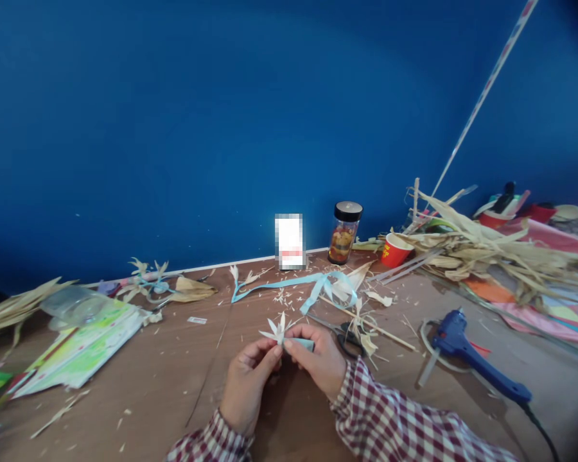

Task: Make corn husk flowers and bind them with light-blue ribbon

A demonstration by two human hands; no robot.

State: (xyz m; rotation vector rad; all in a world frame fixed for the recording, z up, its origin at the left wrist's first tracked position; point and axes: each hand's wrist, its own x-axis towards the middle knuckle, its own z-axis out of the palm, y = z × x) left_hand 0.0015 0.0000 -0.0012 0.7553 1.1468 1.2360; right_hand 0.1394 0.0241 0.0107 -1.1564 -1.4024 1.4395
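Both of my hands meet low in the middle of the brown table (173,385). My left hand (248,382) pinches the base of a small pale husk flower (275,329) with pointed petals. My right hand (320,356) grips the same flower's stem, which is wrapped in light blue tape (304,344). Black-handled scissors (344,335) lie just right of my right hand. A loose light blue ribbon (289,283) curls on the table behind the flower.
A blue glue gun (467,356) lies at the right with its cord. A heap of dry husks (481,250), a red cup (395,250) and a black-lidded jar (344,232) stand at the back right. Coloured paper sheets (77,350) and husk scraps lie left.
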